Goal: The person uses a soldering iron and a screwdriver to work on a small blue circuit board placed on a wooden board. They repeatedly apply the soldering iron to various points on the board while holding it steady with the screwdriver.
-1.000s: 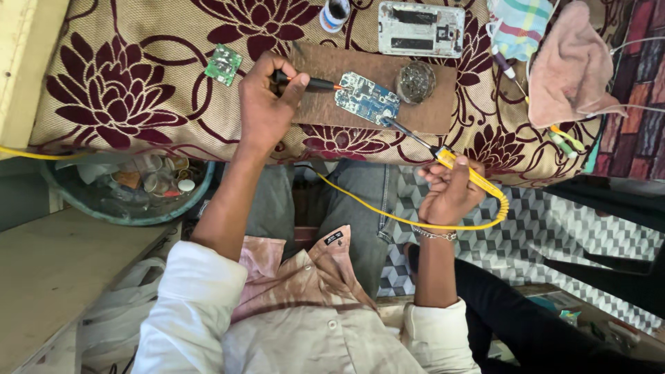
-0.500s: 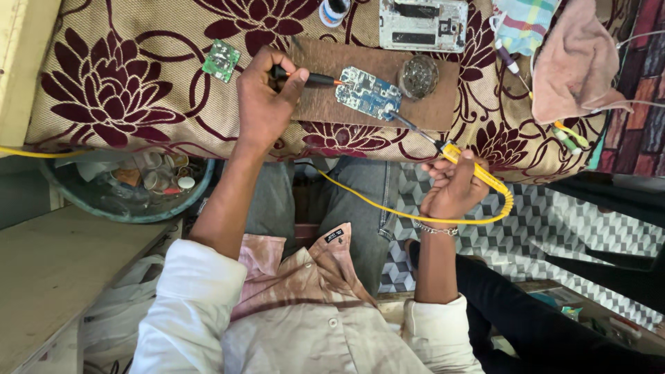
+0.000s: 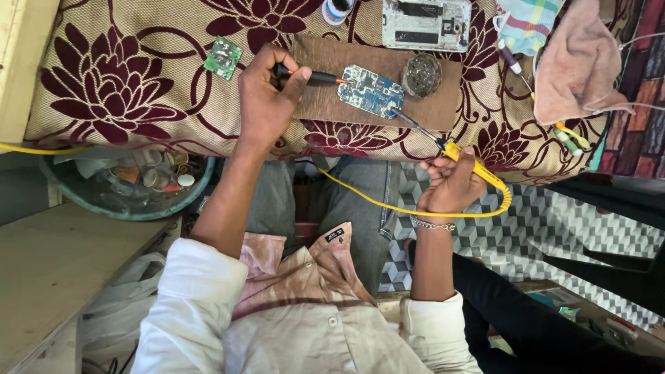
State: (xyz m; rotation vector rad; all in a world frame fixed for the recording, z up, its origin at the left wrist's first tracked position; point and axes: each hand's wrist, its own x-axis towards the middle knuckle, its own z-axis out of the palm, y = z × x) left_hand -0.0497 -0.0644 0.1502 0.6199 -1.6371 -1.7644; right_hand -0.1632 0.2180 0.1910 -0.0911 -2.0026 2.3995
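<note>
A blue circuit board lies on a brown wooden board atop a cream cloth with maroon flowers. My left hand grips a black-handled tool with an orange tip that touches the blue board's left edge. My right hand holds a yellow soldering iron, its metal tip reaching up-left to the blue board's lower right corner. A yellow cord loops from the iron across my lap.
A small green circuit board lies left of my left hand. A round wire-wool tin, a grey phone frame, a pink cloth and a bowl of small parts surround the work. Another person's dark-trousered leg is at lower right.
The view shifted slightly. Both hands stayed at the blue board, the black tool's tip settling on its left edge and the iron's tip staying near its lower right corner.
</note>
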